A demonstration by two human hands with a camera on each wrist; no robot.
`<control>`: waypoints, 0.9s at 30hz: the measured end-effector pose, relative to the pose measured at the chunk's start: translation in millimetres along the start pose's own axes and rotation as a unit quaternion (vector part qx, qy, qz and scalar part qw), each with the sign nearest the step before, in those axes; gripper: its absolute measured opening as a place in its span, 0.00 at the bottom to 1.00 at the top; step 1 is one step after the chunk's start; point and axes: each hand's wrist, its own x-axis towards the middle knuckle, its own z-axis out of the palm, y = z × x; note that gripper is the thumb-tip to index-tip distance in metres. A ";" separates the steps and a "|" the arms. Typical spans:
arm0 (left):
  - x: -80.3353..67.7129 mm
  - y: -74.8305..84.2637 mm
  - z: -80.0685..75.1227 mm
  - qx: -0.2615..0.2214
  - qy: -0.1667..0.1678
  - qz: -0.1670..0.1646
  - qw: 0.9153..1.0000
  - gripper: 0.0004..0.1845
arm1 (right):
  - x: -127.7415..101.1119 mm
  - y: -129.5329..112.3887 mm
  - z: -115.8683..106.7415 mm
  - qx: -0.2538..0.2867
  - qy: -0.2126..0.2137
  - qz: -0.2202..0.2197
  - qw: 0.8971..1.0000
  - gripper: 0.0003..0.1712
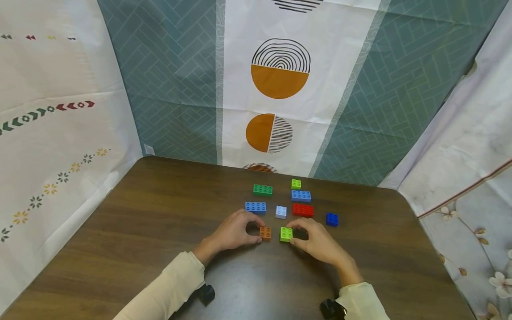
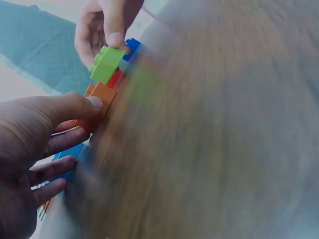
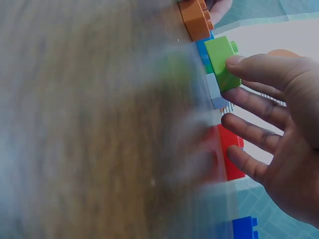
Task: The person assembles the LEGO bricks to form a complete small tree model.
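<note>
On the table, my left hand (image 1: 235,231) pinches a small orange toy brick (image 1: 265,234) between thumb and fingers. To its right, my right hand (image 1: 318,243) pinches a lime green brick (image 1: 286,234) the same way. A narrow gap separates these two bricks, and both have their studs up. In the left wrist view, the left thumb presses the near side of the orange brick (image 2: 103,95), while the other fingers spread behind it. The right thumb lies on the lime green brick (image 3: 223,62) in the right wrist view. Just beyond sits a pale blue brick (image 1: 281,212).
Behind the hands lie a blue brick (image 1: 255,207), a green brick (image 1: 262,190), a red brick (image 1: 303,210), another blue brick (image 1: 301,195) and a second lime green brick (image 1: 296,184). A dark blue brick (image 1: 332,219) sits right. Patterned cloth (image 1: 176,89) hangs behind the wooden table (image 1: 160,200).
</note>
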 end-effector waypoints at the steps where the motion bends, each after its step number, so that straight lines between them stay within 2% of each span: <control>1: -0.4 0.4 0.3 0.000 0.001 -0.002 1.000 0.18 | 0.6 -0.8 0.4 0.005 0.002 -0.002 1.000 0.20; 7: -0.2 2.7 2.2 0.004 0.010 -0.006 1.000 0.18 | 4.1 -11.3 0.5 0.031 0.010 0.002 0.999 0.21; 14: 2.6 6.5 4.3 -0.003 0.001 -0.007 1.000 0.18 | 8.7 -22.5 2.0 0.042 0.013 -0.003 0.999 0.21; 27: 6.4 6.9 7.5 0.003 0.008 -0.007 1.000 0.21 | 16.8 -27.6 9.8 0.063 0.003 -0.014 0.998 0.20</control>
